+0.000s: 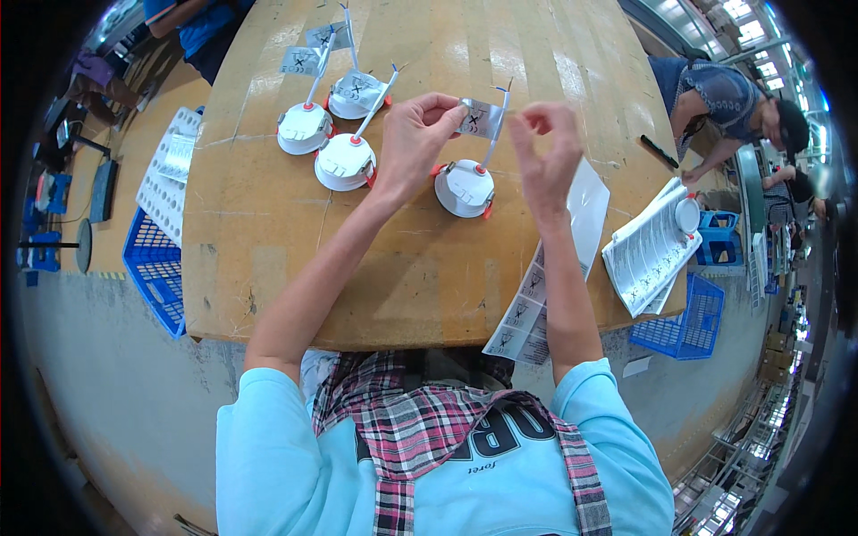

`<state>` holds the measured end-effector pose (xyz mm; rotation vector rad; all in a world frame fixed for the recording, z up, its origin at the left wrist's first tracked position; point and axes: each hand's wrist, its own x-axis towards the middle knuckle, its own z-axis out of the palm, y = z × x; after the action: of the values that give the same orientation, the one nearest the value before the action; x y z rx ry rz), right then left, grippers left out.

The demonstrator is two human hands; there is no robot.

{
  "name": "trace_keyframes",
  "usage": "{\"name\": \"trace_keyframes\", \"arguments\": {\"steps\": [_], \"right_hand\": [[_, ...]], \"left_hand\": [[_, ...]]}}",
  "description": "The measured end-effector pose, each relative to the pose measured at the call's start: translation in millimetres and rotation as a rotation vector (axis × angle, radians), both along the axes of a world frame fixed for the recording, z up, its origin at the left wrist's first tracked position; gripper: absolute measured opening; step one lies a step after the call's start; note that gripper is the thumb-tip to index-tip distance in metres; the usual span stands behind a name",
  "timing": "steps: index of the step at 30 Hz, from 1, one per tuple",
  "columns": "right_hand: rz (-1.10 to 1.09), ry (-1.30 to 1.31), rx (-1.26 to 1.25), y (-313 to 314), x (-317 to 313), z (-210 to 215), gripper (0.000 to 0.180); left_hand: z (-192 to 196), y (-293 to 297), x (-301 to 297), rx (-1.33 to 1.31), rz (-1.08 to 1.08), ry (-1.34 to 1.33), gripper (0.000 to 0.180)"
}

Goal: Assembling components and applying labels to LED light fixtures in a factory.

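Observation:
My left hand [420, 138] pinches the silver label [480, 118] between thumb and fingers. This label is wrapped on the white cable [498, 143] of a round white downlight [464, 188] with red clips, which sits on the table in front of me. Just right of the cable, my right hand [550, 152] is raised with bent fingers, the thumb a little apart. It is slightly blurred, and I see nothing in it. Left of my left hand stand several more downlights [345, 162] with upright cables; two at the back carry silver labels [302, 61].
A strip of labels [534, 290] lies under my right forearm and hangs over the edge of the table [402, 313]. To the right are stacked label sheets [651, 250] with a small white round part [687, 214] on top, and a black pen [659, 152]. Blue crates [154, 272] flank the table. Co-workers [728, 107] are nearby.

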<state>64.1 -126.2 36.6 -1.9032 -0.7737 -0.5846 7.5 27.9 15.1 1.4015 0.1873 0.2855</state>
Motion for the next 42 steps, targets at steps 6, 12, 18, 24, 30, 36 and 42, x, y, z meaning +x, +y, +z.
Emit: {"name": "trace_keyframes", "arguments": {"steps": [6,12,18,24,30,36,42], "right_hand": [[-0.014,0.051,-0.186,6.7,-6.8,1.9,0.025],[0.087,0.279,0.039,5.5,-2.1,-6.1,0.022],[0.063,0.386,0.207,0.1,-0.8,-17.3,0.022],[0.135,0.437,0.341,-1.0,-4.8,-16.5,0.027],[0.39,0.515,0.609,-15.3,19.3,-30.4,0.046],[0.409,0.896,0.545,-12.3,29.9,-30.7,0.031],[0.607,0.903,0.428,-4.4,29.6,-33.2,0.035]], "left_hand": [[17.3,-20.3,-5.8,0.245,0.1,-0.141,0.016],[7.5,-9.7,1.1,0.222,0.013,-0.087,0.017],[-11.7,1.1,13.2,-0.02,0.087,-0.008,0.018],[-29.0,7.0,19.7,0.066,0.159,0.017,0.017],[-29.5,4.4,19.6,-0.036,0.039,-0.024,0.018],[-31.7,4.1,20.4,-0.072,0.031,-0.027,0.018],[-30.0,1.0,20.4,-0.102,-0.003,-0.05,0.017]]}}
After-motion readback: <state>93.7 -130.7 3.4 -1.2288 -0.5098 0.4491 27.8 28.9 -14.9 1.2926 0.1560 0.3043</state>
